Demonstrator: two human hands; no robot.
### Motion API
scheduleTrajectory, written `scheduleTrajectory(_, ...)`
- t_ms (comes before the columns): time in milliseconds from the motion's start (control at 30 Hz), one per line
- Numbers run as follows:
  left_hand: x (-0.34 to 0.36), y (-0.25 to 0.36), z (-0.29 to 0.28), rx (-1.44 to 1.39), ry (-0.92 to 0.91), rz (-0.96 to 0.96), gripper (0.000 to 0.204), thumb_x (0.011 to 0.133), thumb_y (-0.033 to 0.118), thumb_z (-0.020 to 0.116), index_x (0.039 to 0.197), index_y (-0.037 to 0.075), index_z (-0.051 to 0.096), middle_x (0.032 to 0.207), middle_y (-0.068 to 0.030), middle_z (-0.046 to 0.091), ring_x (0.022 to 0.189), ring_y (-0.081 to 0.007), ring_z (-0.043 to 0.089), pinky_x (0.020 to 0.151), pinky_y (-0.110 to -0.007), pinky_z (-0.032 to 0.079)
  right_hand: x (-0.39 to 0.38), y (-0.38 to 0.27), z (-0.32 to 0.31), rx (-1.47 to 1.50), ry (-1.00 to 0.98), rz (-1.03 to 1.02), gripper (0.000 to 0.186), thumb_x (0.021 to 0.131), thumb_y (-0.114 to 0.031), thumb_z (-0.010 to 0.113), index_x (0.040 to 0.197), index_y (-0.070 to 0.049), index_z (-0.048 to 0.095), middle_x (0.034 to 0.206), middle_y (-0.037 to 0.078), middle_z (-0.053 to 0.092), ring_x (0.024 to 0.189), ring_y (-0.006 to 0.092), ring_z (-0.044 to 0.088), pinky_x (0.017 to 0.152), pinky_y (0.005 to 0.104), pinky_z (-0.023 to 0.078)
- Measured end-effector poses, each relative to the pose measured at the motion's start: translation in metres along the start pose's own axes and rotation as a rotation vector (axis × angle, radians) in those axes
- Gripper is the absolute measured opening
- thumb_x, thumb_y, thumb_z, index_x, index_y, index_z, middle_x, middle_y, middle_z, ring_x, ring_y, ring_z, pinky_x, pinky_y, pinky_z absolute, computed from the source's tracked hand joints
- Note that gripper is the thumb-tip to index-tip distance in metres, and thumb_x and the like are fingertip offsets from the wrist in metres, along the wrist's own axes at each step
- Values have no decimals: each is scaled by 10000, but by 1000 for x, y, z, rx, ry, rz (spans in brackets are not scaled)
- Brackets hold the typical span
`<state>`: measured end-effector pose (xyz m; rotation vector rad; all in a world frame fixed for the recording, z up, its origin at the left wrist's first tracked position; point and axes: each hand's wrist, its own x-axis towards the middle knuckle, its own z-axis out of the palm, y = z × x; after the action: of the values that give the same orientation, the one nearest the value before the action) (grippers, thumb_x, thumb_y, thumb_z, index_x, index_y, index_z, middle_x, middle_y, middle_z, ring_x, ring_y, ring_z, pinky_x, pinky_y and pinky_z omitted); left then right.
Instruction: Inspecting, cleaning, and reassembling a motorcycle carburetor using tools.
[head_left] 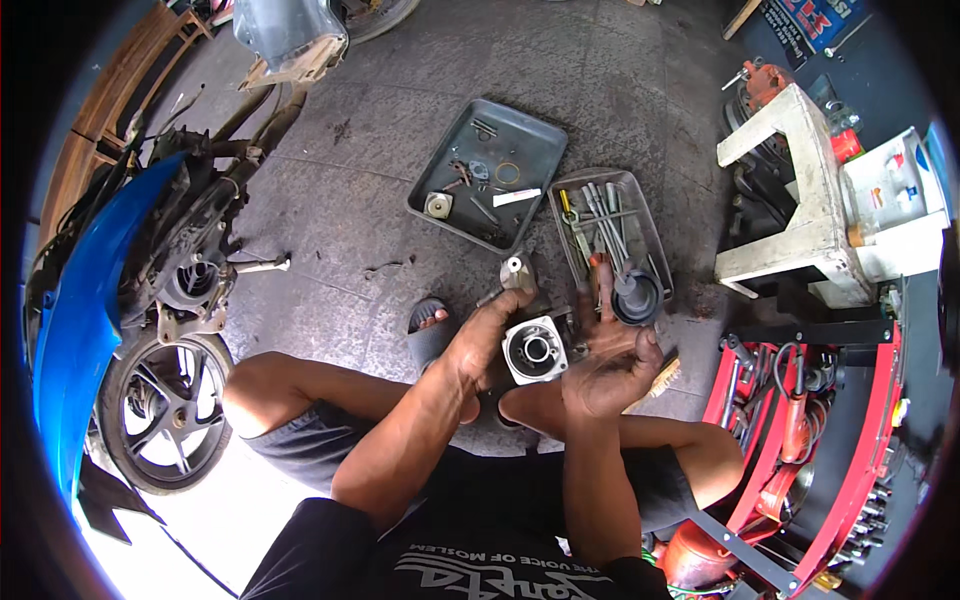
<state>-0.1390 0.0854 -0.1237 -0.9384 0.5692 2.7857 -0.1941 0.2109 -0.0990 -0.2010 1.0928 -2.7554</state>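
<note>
My left hand (478, 340) grips a metal part (516, 272) with a small hole at its top. A square metal housing (535, 350) with a round ringed bore sits just right of those fingers, between both hands. My right hand (608, 365) is palm up with its fingers spread, beside the housing. Just beyond it is a dark round cup-like piece (637, 293); whether it touches the fingers I cannot tell. A tool tray (645, 245) holds wrenches and several other tools, and a larger grey tray (470, 225) behind holds small loose parts.
A partly dismantled motorbike with a blue panel (85, 300) and a wheel (165, 410) stands on the left. At the right are a white step stool (800, 220) and a red tool cart (862, 450). A wooden bench (120, 95) is at the upper left, a brush (665, 375) near my right knee.
</note>
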Motion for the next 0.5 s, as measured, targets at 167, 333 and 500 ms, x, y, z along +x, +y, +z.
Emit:
scheduleTrajectory(167, -15, -9, 0, -149, -37, 32, 418, 997, 253, 615, 1307, -15, 530, 1149, -162, 657, 1019, -278, 692, 869, -409, 609, -6, -22, 13, -17, 51, -20, 688, 906, -398, 574, 1463, -23, 424, 1469, 179, 489, 1408, 334, 437, 1154, 509, 374)
scheduleTrajectory(333, -26, -6, 10, -130, 149, 480, 550, 973, 200, 675, 1396, -40, 418, 1253, -171, 586, 1098, -275, 645, 922, -398, 577, -25, -63, 25, -636, -136, -76, 876, 908, -589, 596, 1468, 53, 394, 1499, 203, 435, 1366, 296, 463, 1106, 447, 390)
scheduleTrajectory(500, -34, 5, 4, -102, 250, 627, 571, 980, 239, 678, 1402, -57, 432, 1306, -170, 578, 1153, -246, 604, 974, -356, 527, -42, -81, 41, -1149, -406, -230, 716, 1028, -457, 446, 1442, 121, 365, 1547, 299, 288, 1385, 413, 378, 1115, 477, 340)
